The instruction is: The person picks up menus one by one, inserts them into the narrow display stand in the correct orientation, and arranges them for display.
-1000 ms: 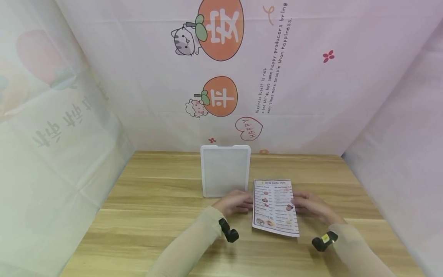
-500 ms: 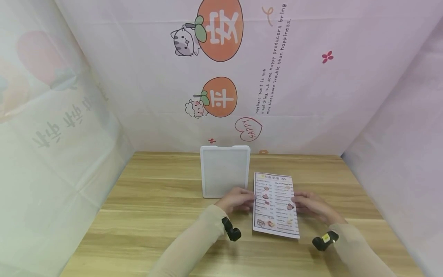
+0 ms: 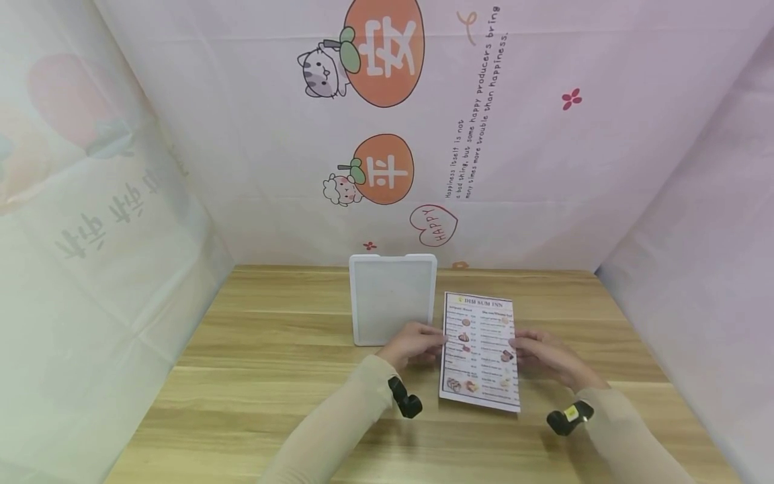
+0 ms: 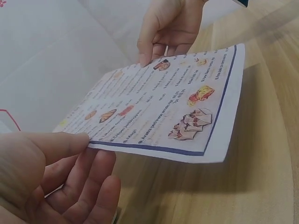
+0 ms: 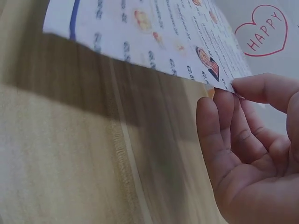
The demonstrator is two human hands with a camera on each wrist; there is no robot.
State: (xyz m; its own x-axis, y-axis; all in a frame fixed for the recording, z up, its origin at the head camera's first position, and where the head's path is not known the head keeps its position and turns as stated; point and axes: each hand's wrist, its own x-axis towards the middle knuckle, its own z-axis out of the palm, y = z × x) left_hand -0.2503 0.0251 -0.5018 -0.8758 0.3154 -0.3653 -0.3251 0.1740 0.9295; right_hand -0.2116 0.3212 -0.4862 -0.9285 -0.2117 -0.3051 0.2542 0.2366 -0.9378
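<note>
Over the wooden counter (image 3: 242,383), the left hand (image 3: 414,345) and right hand (image 3: 550,356) each pinch one long edge of the menu sheet (image 3: 480,353) in a thumb-and-finger grip, keeping it raised, with the white-framed panel (image 3: 392,299) beyond the left hand and a printed backdrop (image 3: 532,168) farthest.

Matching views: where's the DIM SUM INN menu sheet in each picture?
Head: menu sheet right of centre, in the lower half.
Left wrist: menu sheet across the middle, seen at a slant.
Right wrist: menu sheet along the top, cropped by the upper border.
Shared landmark: right hand pinching its edge; right of centre in head, top in left wrist, lower right in right wrist.
</note>
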